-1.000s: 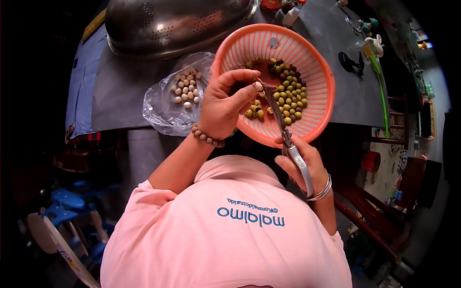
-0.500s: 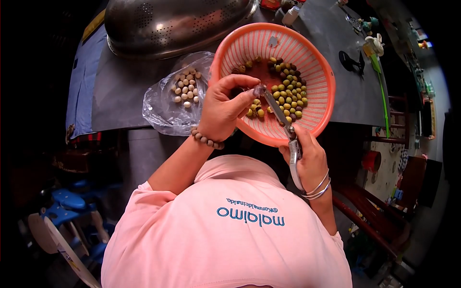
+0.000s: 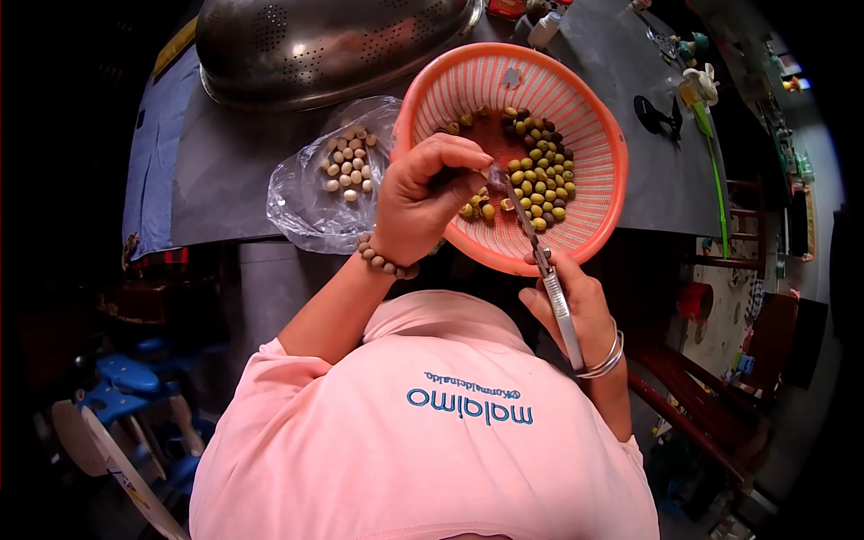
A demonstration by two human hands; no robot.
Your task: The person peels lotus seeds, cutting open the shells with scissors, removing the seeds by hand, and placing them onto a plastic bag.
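My left hand [image 3: 425, 191] is over the left part of an orange plastic basket [image 3: 615, 193], thumb and forefinger pinching a small purplish-brown lotus seed [image 3: 496, 175], mostly hidden by the fingertips. From the right, my right hand [image 3: 576, 306] grips shears [image 3: 556, 306] by their metal handle. The blade tip lies at the pinched seed. Several green and dark lotus seeds [image 3: 544, 175] lie in the basket, with split shell pieces near its left side. Pale peeled seeds [image 3: 349, 166] sit in a clear plastic bag [image 3: 301, 202] left of my left hand.
A large perforated metal colander [image 3: 333, 49] lies upside down at the back left of the grey table [image 3: 225, 193]. A small white bottle [image 3: 544, 30] stands behind the basket. At the right are a black stand [image 3: 659, 117] and a green stick [image 3: 715, 171].
My right hand has turned the shears, so the handle and blade lie at a different angle. The blade has drawn slightly back from my left fingertips, which have shifted a little.
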